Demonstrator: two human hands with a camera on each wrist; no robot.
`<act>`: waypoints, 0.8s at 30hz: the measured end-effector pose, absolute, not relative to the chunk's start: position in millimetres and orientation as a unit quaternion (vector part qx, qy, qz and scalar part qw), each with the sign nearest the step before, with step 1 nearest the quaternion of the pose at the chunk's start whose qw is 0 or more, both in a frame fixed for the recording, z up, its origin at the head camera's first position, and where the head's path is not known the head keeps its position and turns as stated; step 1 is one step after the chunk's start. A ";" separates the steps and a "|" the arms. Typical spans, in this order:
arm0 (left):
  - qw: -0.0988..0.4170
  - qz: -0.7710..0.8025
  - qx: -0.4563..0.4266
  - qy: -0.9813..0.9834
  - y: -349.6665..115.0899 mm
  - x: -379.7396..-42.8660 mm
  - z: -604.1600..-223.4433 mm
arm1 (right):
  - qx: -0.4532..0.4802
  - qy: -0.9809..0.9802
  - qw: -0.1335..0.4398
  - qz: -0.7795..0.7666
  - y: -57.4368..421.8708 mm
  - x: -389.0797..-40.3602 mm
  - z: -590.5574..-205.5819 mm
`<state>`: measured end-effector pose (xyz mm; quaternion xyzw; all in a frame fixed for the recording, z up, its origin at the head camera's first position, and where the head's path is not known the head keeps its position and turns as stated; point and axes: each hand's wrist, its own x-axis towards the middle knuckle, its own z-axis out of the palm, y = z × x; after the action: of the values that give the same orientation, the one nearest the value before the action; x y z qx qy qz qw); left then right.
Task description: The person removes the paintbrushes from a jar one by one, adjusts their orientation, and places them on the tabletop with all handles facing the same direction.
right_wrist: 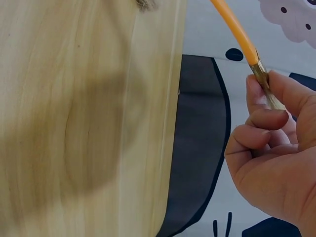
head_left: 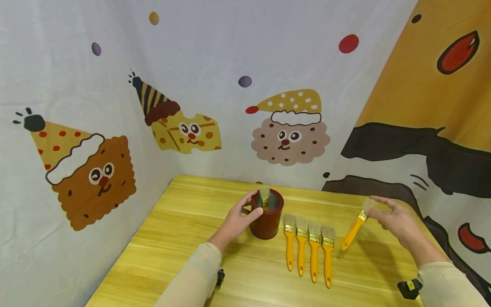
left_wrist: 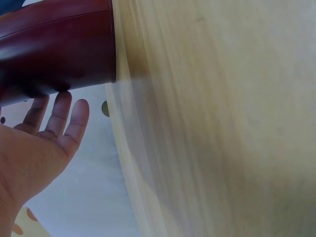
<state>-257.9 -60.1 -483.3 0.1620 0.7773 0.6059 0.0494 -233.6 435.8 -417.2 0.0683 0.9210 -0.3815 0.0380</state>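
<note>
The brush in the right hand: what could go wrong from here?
The right hand pinches the brush by its bristle end, handle hanging down, so it might swing or slip. If carried toward the pot, it could knock the four brushes lying between. Another brush already stands in the pot, bristles up, so the two might bump.

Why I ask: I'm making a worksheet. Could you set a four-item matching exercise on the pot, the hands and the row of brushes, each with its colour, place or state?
Column one
1. Pot
2. Left hand
3. Right hand
4. Four brushes

Column two
A. Pinching a brush near its bristle end
B. Lying in a row on the table
C. Dark red outside
D. Touching the side of the pot

Right pairs: 1-C, 2-D, 3-A, 4-B
</note>
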 end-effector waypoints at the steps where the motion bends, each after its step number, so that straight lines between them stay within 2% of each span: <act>1: 0.049 0.606 0.162 0.777 -60.1 -258.1 -483.7 | 0.065 0.921 0.041 -0.382 436.3 -233.4 -418.5; 12: 0.051 0.607 0.162 0.776 -59.8 -258.2 -484.5 | 0.045 0.915 0.083 -0.391 435.3 -229.7 -422.7; 24: 0.050 0.607 0.162 0.776 -60.4 -259.2 -485.0 | 0.032 0.916 0.094 -0.388 431.9 -229.7 -431.6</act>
<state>-259.2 -60.4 -485.0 0.1621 0.7765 0.6069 0.0498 -229.7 431.9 -431.6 0.0321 0.9162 -0.3883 0.0936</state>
